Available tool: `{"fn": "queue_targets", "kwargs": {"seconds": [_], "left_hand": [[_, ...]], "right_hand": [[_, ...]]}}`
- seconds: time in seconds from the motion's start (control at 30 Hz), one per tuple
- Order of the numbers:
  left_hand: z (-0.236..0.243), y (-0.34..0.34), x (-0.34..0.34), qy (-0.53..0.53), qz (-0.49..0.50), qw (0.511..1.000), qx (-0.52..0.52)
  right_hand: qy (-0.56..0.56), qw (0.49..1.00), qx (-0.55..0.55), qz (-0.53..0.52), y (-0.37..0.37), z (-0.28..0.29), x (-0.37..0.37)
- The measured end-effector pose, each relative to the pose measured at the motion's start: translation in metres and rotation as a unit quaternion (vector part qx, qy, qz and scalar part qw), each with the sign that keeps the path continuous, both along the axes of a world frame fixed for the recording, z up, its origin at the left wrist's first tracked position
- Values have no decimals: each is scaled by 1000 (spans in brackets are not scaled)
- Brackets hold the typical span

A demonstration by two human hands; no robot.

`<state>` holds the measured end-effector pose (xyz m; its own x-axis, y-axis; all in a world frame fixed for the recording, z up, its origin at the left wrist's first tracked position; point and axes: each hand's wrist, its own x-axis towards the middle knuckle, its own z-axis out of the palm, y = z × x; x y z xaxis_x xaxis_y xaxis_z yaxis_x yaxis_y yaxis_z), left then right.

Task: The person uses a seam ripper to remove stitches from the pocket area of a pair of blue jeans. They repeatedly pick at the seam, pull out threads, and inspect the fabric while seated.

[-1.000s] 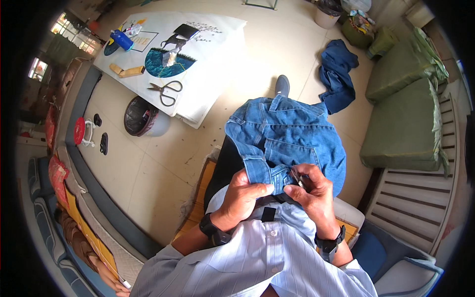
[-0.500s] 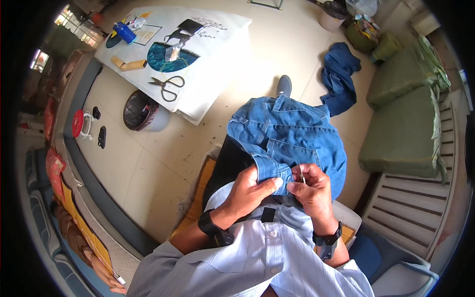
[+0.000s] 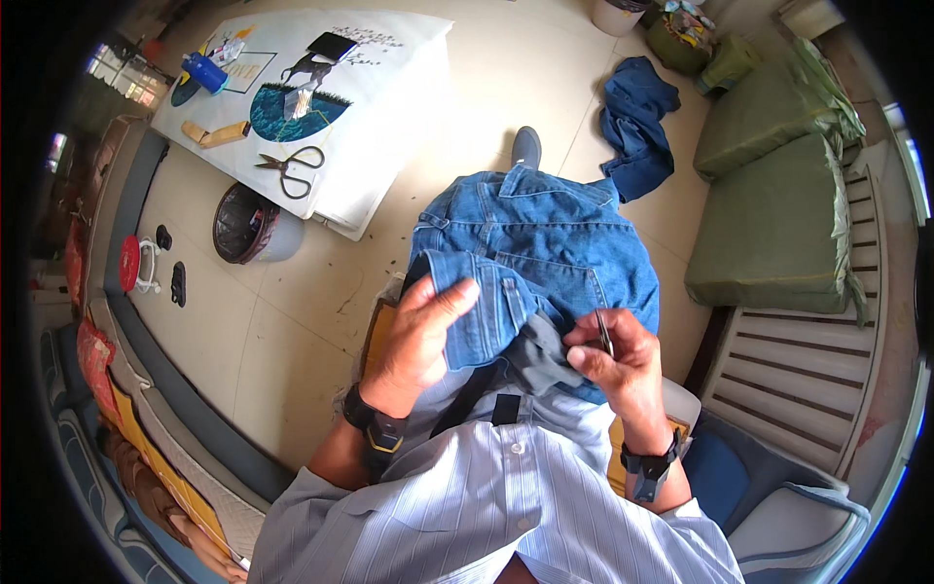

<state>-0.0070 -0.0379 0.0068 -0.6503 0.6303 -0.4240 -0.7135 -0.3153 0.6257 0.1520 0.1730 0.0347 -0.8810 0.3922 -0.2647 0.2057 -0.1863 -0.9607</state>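
Observation:
A pair of blue jeans [image 3: 545, 229] lies across my lap. My left hand [image 3: 407, 336] is closed on the jeans' waistband [image 3: 477, 316], thumb on top, holding it raised and folded over. Grey pocket lining [image 3: 547, 355] shows just right of that fold. In my right hand [image 3: 623, 365], between thumb and fingers, is a slim dark metal tool [image 3: 605, 333] pointing upward; its exact kind is too small to tell. The right fingertips are beside the lining; whether they touch it I cannot tell.
At the far left a white-covered table [image 3: 389, 107] bears large black-handled scissors [image 3: 290, 173] and a blue bottle [image 3: 206, 73]. A lined bin [image 3: 255, 229] stands below. More jeans [image 3: 637, 127] lie on the floor. Green-wrapped cushions [image 3: 769, 234] rest on a slatted bench [image 3: 793, 375] at right.
My left hand has moved left with the waistband, and the hands are farther apart. The waistband is turned over, and grey lining now shows. The view has shifted slightly.

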Motion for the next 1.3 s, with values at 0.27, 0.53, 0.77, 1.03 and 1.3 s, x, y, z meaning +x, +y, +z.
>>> {"fn": "queue_targets", "kwargs": {"seconds": [0.27, 0.53, 0.77, 1.03, 1.3], "left_hand": [[-4, -11, -33, 4, 36, 999, 1], [-9, -14, -61, -66, 2, 992, 103], [-40, -49, -71, 93, -20, 994, -56], [-61, -62, -26, 264, 110, 919, -270], [24, -47, 20, 606, -73, 752, -249]], "right_hand": [[-24, 991, 131, -15, 6, -3, 44], [0, 897, 441, 23, 2, -12, 39], [-3, 960, 271, -70, 16, -37, 49], [-17, 978, 160, -136, 34, -54, 38], [-48, 953, 268, -136, 27, -44, 31]]}}
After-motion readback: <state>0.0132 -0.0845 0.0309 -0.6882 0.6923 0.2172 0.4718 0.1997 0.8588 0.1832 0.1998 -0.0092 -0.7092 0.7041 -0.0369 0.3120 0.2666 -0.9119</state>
